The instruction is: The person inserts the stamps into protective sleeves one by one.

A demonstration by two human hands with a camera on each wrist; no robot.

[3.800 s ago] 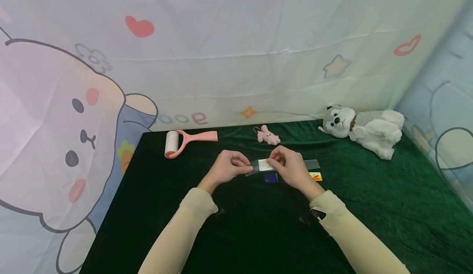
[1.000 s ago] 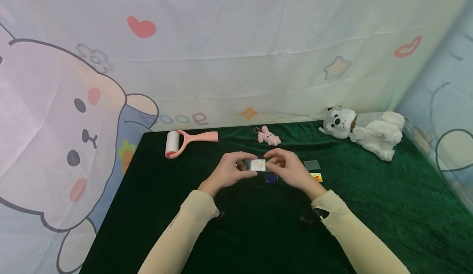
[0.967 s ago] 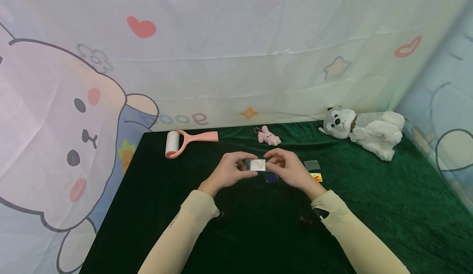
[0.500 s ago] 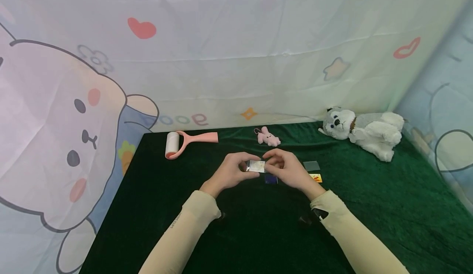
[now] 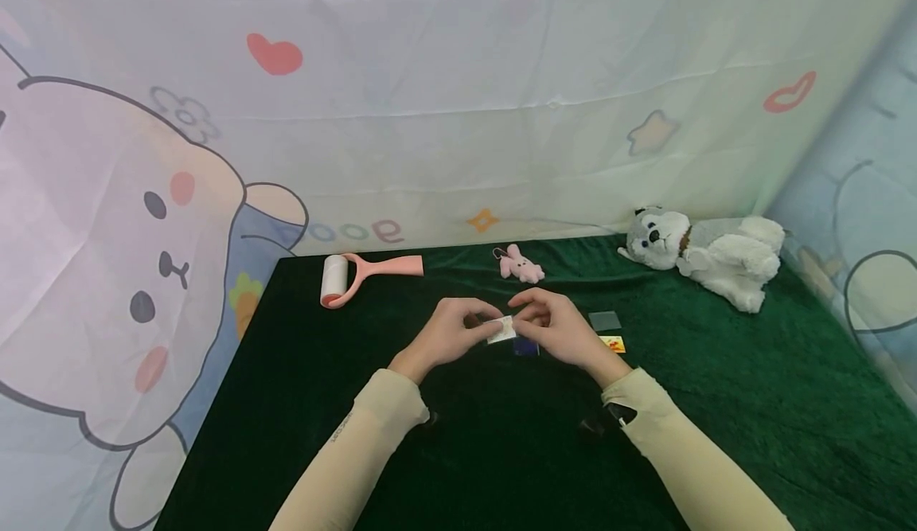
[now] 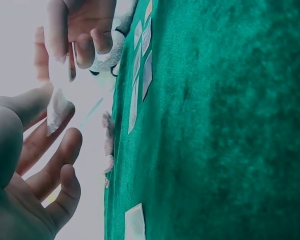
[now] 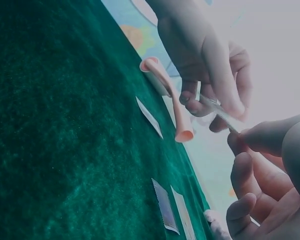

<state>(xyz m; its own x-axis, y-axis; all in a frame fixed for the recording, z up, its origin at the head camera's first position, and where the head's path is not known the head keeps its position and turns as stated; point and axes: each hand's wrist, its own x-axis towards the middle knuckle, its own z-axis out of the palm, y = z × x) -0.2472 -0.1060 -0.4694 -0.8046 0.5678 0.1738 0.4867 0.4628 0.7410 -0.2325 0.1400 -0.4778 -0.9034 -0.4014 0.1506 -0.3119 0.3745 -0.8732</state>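
Note:
In the head view a small white card-like packet (image 5: 503,329) with faint print is held up between both hands, slightly tilted. My left hand (image 5: 442,330) pinches its left end, the thumb lying over the front. My right hand (image 5: 562,330) pinches the other end between thumb and index finger. The left wrist view shows the packet (image 6: 57,110) as thin and shiny, with clear, plastic-looking edges. Just below the hands lies a dark blue square piece (image 5: 526,346). Right of them are a clear rectangular sheet (image 5: 605,321) and a yellow card (image 5: 614,344), partly hidden behind the right hand.
A pink lint roller (image 5: 372,268) lies at the back left of the green cloth (image 5: 473,451). Behind the hands is a small pink rabbit keychain (image 5: 521,265). A grey and white plush dog (image 5: 709,248) lies at the back right. A printed curtain (image 5: 444,109) hangs behind.
Earlier the packet sat further right with a clear strip showing at its left. Its white part has since shifted left. Just now it tilted, and my left thumb moved up over its front.

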